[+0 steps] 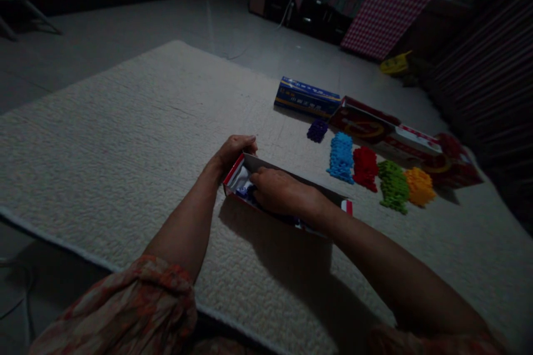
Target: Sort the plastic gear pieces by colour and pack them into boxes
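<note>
An open cardboard box (pixel 291 173) with red edges and a pale inside lies on the light textured mat in front of me. My left hand (pixel 239 150) grips it at its far left corner, thumb and fingers around the wall. Inside the box is my right hand (pixel 277 191), its fingers curled down among small dark purple pieces (pixel 245 193); the fingertips are hidden, so what they hold does not show. Piles of small plastic pieces lie beyond the box: purple (pixel 317 130), light blue (pixel 341 158), red (pixel 365 168), green (pixel 393 186) and orange (pixel 420 186).
Behind the piles stand a long blue box (pixel 307 97) and a dark red box (pixel 375 132). The mat (pixel 137 111) covers much of the tiled floor. A red checked cloth (pixel 387 14) and a yellow object (pixel 395 64) are at the back right. The room is dim.
</note>
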The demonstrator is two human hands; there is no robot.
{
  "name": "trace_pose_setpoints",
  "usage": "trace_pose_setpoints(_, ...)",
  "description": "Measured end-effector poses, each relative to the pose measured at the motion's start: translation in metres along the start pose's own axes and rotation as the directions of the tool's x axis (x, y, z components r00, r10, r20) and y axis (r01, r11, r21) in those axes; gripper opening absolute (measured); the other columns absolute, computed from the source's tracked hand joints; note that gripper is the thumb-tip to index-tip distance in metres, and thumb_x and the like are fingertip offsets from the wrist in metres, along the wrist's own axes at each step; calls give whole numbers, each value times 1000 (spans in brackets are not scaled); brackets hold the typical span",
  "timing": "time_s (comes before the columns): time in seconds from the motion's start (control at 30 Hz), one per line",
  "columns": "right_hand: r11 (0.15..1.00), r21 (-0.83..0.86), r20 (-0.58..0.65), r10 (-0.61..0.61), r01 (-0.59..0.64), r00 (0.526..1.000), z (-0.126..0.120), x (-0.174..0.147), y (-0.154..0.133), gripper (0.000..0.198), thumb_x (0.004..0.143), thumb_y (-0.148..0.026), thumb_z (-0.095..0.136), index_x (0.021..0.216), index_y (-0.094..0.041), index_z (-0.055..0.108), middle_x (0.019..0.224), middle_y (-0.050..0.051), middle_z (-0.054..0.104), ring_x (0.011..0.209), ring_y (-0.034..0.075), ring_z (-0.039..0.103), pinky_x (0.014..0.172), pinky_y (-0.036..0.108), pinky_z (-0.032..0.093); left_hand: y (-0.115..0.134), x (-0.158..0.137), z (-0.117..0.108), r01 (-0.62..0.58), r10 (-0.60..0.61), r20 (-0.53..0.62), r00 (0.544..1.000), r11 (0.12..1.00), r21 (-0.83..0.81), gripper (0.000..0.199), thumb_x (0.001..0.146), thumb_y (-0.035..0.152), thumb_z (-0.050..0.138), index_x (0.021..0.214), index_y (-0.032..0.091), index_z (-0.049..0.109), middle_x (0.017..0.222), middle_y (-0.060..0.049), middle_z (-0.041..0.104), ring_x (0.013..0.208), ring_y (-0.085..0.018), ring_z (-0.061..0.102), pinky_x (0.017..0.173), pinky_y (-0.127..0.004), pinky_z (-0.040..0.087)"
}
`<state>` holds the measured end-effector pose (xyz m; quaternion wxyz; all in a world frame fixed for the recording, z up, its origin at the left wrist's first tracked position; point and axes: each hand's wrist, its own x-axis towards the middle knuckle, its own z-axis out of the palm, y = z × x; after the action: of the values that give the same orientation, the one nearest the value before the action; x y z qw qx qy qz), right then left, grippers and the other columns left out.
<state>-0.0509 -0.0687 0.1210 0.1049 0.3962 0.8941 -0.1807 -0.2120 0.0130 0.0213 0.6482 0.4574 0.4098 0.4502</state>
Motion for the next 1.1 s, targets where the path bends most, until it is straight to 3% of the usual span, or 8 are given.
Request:
trace_pose_setpoints(0.2,997,-71,8,34,-33,999,14,8,2,29,94,-11,47,102,-13,75,106,19,74,88,26,73,76,38,55,1,0,0,14,-14,3,1000,1000,-8,32,81,46,70,68,17,68,63,-7,69,53,-16,61,57,-31,47)
trace_pose_setpoints(0.4,993,-113,18,34,-32,999,8,8,0,28,94,-12,49,106,-12,74,109,18,76,93,26,73,83,37,56,2,-2,1,13,-13,-1,1000,1000,-11,31,81,45,69,68,17,68,62,-6,68,52,-15,60,55,-29,46)
trace_pose_setpoints(0.57,994,-86,100,73,-64,992,-1,9,-2,26,92,-16,54,107,-10,75,109,18,76,97,27,72,84,34,53,3,-2,2,12,-12,-10,1000,1000,-3,31,82,44,67,69,16,67,62,-5,68,52,-13,61,56,-27,47)
trace_pose_setpoints(0.73,1000,-20,105,18,-16,994,-5,9,5,24,88,-17,58,104,-13,75,102,14,76,87,23,70,72,30,48,4,-2,2,16,-16,5,1000,1000,-1,30,82,43,67,69,16,67,62,-4,68,53,-13,61,56,-27,48)
trace_pose_setpoints(1.1,991,79,152,-121,110,981,-7,11,10,25,86,-18,55,97,-14,77,89,9,75,71,17,61,65,29,40,2,-2,2,-3,3,-2,1000,1000,-12,31,83,43,68,69,16,67,61,-4,67,51,-13,60,55,-26,47)
